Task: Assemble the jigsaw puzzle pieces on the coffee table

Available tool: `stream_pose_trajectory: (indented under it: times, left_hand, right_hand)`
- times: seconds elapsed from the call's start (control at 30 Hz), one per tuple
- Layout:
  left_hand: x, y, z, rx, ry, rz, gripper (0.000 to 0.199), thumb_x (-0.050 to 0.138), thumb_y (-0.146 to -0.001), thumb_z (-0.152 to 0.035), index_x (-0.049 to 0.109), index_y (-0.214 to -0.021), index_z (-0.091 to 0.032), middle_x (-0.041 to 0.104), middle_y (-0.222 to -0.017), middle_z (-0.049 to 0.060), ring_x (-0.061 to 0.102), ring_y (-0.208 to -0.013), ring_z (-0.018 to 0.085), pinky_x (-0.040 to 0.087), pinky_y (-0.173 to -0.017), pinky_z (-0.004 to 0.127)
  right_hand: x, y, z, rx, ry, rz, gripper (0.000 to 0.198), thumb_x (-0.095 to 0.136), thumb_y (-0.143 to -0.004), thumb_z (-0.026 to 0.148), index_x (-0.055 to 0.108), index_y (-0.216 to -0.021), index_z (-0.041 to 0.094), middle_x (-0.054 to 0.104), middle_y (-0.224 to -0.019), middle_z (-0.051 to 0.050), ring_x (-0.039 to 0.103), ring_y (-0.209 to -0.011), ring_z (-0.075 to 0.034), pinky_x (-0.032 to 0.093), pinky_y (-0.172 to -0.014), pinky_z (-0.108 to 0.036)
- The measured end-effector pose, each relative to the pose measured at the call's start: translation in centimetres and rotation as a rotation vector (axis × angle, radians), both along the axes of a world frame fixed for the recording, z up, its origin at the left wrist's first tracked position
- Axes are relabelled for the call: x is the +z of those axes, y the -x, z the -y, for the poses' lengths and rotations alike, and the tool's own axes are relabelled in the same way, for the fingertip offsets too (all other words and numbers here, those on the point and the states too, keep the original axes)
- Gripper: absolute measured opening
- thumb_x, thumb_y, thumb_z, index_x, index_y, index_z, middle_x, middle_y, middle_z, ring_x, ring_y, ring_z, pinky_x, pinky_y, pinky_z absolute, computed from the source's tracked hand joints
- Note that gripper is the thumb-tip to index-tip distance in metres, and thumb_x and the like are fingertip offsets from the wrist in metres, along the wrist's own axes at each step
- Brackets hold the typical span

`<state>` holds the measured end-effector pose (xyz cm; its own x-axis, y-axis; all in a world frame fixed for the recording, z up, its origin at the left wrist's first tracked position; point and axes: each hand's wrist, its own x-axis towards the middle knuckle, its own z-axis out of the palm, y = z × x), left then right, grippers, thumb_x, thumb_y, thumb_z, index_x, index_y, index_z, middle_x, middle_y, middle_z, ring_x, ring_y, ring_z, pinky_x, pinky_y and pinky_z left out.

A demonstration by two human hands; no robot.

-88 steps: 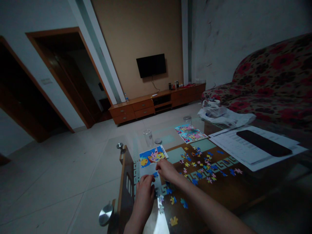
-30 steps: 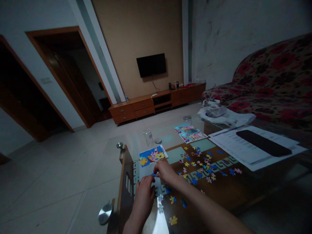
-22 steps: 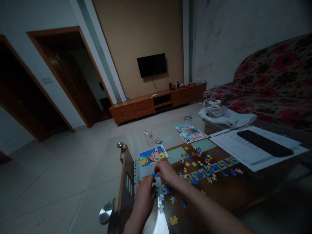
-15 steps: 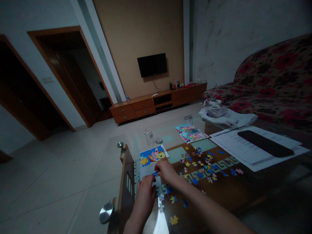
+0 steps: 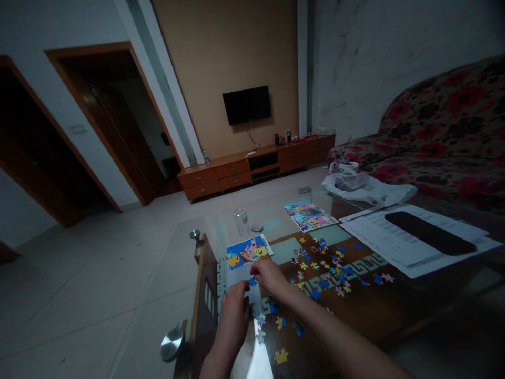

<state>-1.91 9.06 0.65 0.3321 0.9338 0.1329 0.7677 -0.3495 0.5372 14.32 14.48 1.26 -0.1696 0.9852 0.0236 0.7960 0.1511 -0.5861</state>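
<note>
My left hand (image 5: 235, 305) rests low over the near left part of the glass table, fingers curled and their tips beside a blue jigsaw piece (image 5: 252, 282). Across from it, my right hand (image 5: 269, 275) is bent down with its fingers pressed together, just short of the printed cartoon picture (image 5: 249, 250). What either hand holds, if anything, is hidden by the fingers. A pale sheet (image 5: 236, 275) lies under the hands. Loose pieces lie close by, among them a yellow jigsaw piece (image 5: 281, 356) and a pale jigsaw piece (image 5: 261, 335).
Several jigsaw pieces (image 5: 339, 269) are scattered right of my hands. Beyond stand a clear jar (image 5: 240, 222), a lid (image 5: 256, 227) and another jar (image 5: 304, 195) near a second colourful sheet (image 5: 310, 216). Papers (image 5: 426, 231) with a black phone-shaped object (image 5: 430, 232) and a plastic bag (image 5: 366, 188) lie right.
My left hand has shifted slightly left and away from the blue jigsaw piece, showing more of it. My right hand stays nearly where it was.
</note>
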Motion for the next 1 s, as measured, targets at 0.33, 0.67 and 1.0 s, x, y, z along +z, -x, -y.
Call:
stream_pose_trajectory:
  times: [0.33, 0.67, 1.0]
  left_hand:
    - [0.0, 0.0, -0.2, -0.002, -0.014, 0.02, 0.038, 0.037, -0.078, -0.004, 0.056, -0.109, -0.013, 0.06, -0.111, 0.013, 0.055, -0.105, 0.024, 0.04, -0.092, 0.038]
    - [0.5, -0.2, 0.0, -0.013, -0.018, -0.012, 0.04, 0.038, -0.075, -0.001, 0.058, -0.105, -0.018, 0.061, -0.109, 0.009, 0.055, -0.104, 0.022, 0.04, -0.089, 0.033]
    - [1.1, -0.4, 0.3, -0.016, 0.034, -0.084, 0.043, 0.04, -0.075, 0.0, 0.059, -0.109, -0.017, 0.062, -0.11, 0.008, 0.054, -0.106, 0.022, 0.037, -0.089, 0.032]
  right_hand:
    - [-0.2, 0.1, -0.1, -0.018, 0.01, -0.004, 0.031, 0.057, -0.078, 0.009, 0.075, -0.102, 0.018, 0.074, -0.104, -0.01, 0.065, -0.097, -0.023, 0.043, -0.078, -0.027]
    - [0.6, 0.2, 0.2, 0.003, 0.007, 0.02, 0.033, 0.055, -0.078, 0.007, 0.075, -0.103, 0.017, 0.074, -0.104, -0.011, 0.065, -0.097, -0.023, 0.044, -0.078, -0.028]
    - [0.4, 0.2, 0.4, 0.048, 0.007, 0.081, 0.03, 0.071, -0.073, 0.015, 0.074, -0.103, 0.019, 0.073, -0.104, -0.01, 0.064, -0.1, -0.024, 0.045, -0.082, -0.028]
